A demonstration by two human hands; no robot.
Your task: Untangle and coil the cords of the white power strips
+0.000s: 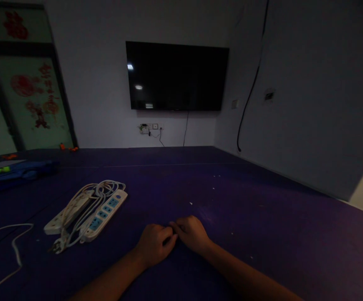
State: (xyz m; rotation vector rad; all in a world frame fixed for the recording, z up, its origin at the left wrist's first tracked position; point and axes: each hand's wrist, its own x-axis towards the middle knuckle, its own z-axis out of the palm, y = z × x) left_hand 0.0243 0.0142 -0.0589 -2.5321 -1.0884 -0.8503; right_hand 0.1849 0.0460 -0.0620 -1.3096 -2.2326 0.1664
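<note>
My left hand (156,243) rests on the dark purple surface (156,188) with its fingers curled in, and a small dark gap shows between thumb and forefinger. Against its fingertips lies my right hand (194,235), also closed, with its knuckles up. No object shows in either hand, though the undersides of the fingers are hidden. To the left of my hands lie a white power strip with blue sockets (105,214) and a second white power strip (70,211). Their white cable (101,190) is looped over them, ending in a plug (58,244).
A loose white cord (16,246) lies at the near left. Folded blue cloth (21,170) and small orange pieces (73,149) are farther back. A black television (178,77) hangs on the far wall. A black cable (250,96) hangs down the right wall. White scraps (191,203) dot the surface.
</note>
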